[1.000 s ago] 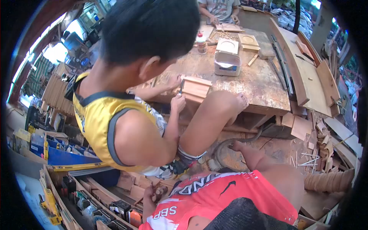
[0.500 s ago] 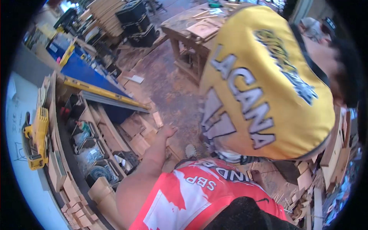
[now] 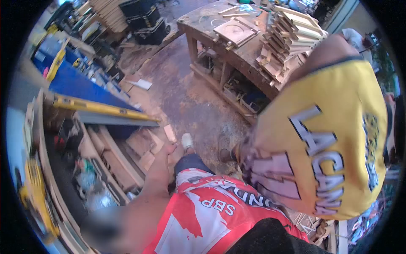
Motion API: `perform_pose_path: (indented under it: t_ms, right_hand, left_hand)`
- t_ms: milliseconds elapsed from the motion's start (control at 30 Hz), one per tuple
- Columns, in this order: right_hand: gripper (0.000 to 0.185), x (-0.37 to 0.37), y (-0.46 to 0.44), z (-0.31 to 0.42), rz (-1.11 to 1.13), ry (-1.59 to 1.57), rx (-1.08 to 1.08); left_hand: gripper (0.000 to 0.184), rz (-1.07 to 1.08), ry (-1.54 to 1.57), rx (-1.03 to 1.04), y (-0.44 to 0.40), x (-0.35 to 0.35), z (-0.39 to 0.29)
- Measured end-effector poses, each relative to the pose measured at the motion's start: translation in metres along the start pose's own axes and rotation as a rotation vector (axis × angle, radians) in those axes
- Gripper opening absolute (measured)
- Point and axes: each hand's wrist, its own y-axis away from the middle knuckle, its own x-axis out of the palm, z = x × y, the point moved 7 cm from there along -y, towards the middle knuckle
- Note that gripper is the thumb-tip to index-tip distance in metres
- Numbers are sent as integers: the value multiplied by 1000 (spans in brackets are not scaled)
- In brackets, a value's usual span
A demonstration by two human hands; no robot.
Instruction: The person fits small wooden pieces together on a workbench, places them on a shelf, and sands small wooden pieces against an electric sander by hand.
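My left hand point(image 3: 169, 148) hangs low beside my left leg, near a light wood offcut point(image 3: 170, 133) on the floor. Its fingers are small and unclear, and nothing can be made out in it. A pale shoe point(image 3: 187, 140) shows just to its right. The red and white shirt point(image 3: 203, 207) fills the bottom middle. My right hand is not visible. Close on the right, a person in a yellow jersey point(image 3: 325, 139) has their back to the camera; their hands are out of sight.
A wooden workbench point(image 3: 203, 21) holds a square board with a round recess point(image 3: 237, 30) and stacked wooden frames point(image 3: 292, 38). At left are a blue panel point(image 3: 84, 84), a yellow level point(image 3: 105, 106), a box of tools and a yellow power tool point(image 3: 36, 190). Black cases point(image 3: 144, 21) stand behind.
The view has swung from the bench area toward the left floor and storage. My left hand has come down beside my leg. The person in yellow now appears at the right, back turned.
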Motion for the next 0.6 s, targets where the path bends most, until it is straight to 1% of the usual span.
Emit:
perform_pose_path:
  t_ms: [33,67,100,167,200,267,333,400,467,567,600]
  right_hand:
    - [41,7,-10,24,-23,-13,26]
    - [42,16,-20,46,-48,-28,54]
    - [42,27,-30,70,-75,-52,82]
    - [43,50,-47,115,-131,-99,137]
    - [44,65,-50,137,-146,-124,162]
    - [45,100,-61,184,-169,-172,188]
    - [46,135,-69,227,-167,-205,206]
    - [47,167,-78,262,-160,-242,219]
    - [48,187,-89,295,-155,-267,230]
    - [50,200,-110,332,-146,-268,263]
    - [50,202,-120,339,-146,-263,284]
  left_hand:
    - [38,43,-41,51,-40,-3,21]
    - [38,58,-61,88,-62,-12,25]
    - [38,45,-187,164,-79,-24,29]
    - [37,-13,-422,332,-135,-70,5]
    - [37,4,-435,362,-146,-91,-11]
    - [42,117,-93,172,-149,-145,-38]
    - [44,114,-84,225,-179,-180,-50]
    - [46,131,-83,266,-181,-215,-53]
    - [46,175,30,154,-190,-257,-79]
    - [45,146,28,275,-229,-305,-108]
    - [45,178,-4,311,-246,-316,-117]
